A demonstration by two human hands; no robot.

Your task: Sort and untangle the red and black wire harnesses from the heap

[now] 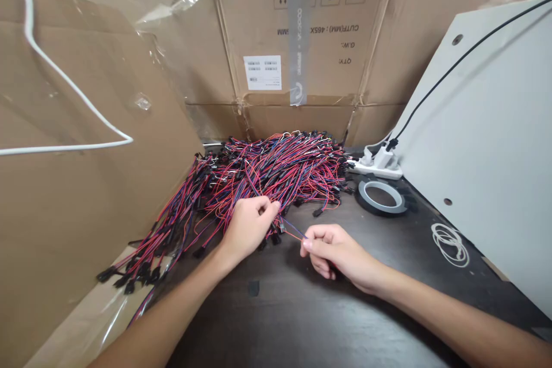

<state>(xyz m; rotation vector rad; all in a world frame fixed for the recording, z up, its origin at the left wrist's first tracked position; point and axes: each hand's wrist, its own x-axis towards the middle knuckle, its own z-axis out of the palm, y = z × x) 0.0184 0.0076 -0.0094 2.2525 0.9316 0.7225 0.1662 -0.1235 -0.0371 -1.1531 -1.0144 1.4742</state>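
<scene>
Along the back edge of the counter (228,333) lies a large pile of red and blue wires (280,169) with black connectors. Just before it, the right hand (330,250) has its grip closed, pinching two thin wires (294,234), one orange-red and one blue, between thumb and finger. These wires run toward the left hand (252,221), whose fingers are bent at the pile; the tips are partly hidden, so I cannot tell how closed its grip is. Near the back right corner are a tape roll (361,198) and a power strip (373,171).
</scene>
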